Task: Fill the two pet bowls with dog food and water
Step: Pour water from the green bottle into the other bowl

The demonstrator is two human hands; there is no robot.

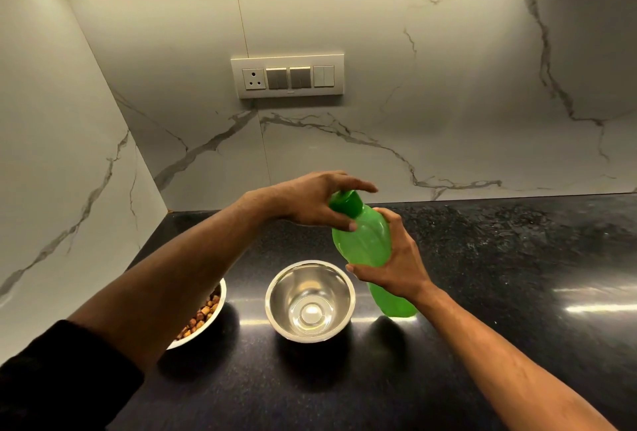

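Two steel bowls stand on the black bench at lower centre of the frame: the left bowl, partly hidden by the forearm, holds brown dog food, and the middle bowl looks empty. Just right of it, the right hand has its fingers clamped on a tilted green bottle. The left hand grips the bottle's green cap.

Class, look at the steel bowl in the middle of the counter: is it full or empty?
Empty. The middle bowl shows its bare shiny bottom, with no kibble; whether a little water lies in it cannot be told.
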